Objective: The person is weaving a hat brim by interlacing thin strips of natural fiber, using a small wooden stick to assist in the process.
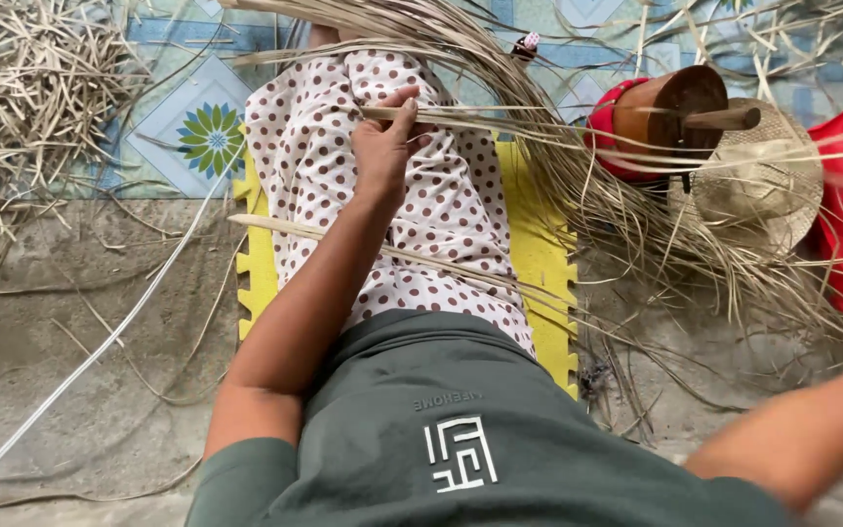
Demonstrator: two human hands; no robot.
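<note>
Bare concrete floor (70,322) left — left hand (382,146) pinching reed strip (500,119).

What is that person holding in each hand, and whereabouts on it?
The left hand pinches a long dried leaf strip near its left end, over the polka-dot lap. The right hand is out of view past the frame's edge, so its hold cannot be told.

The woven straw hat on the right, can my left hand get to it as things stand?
Probably not without letting go: the left hand is closed on a dried leaf strip over the lap, and the straw hat lies far right, beyond the wooden block and loose strips.
</note>
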